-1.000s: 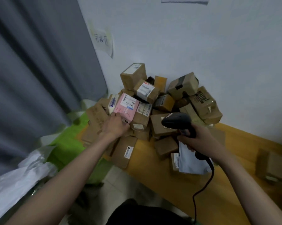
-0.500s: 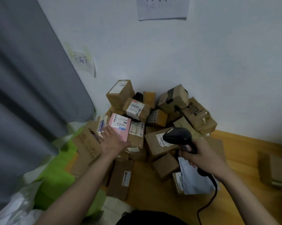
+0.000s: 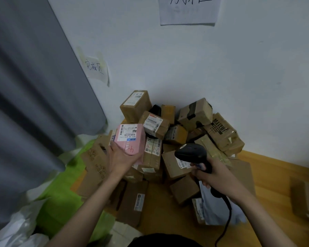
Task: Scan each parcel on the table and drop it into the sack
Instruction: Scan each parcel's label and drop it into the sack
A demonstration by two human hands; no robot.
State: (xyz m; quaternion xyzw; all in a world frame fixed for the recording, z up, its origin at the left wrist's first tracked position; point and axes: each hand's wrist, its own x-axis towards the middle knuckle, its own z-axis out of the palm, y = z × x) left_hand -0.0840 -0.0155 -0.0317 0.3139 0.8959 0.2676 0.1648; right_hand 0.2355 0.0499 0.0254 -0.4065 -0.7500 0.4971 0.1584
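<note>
My left hand [image 3: 122, 157] grips a pink parcel [image 3: 130, 139] from below and holds it lifted off the pile, its white barcode label facing up. My right hand [image 3: 211, 172] grips the handle of a black barcode scanner [image 3: 191, 153], whose head sits just right of the pink parcel. A heap of brown cardboard parcels [image 3: 175, 132] lies in the corner of the wooden table [image 3: 267, 177]. The green sack [image 3: 64, 191] lies low at the left beside the table.
A grey curtain [image 3: 30, 90] hangs at the left. White plastic bags [image 3: 20, 229] lie at the bottom left. A white mailer [image 3: 218, 209] lies under my right wrist. A single brown box [image 3: 308, 200] stands at the table's right edge. Paper notes [image 3: 95, 68] are taped to the wall.
My left hand has lifted the pink parcel off the pile and tilted its label up. The scanner has stayed beside it at the right. The camera has tilted upward.
</note>
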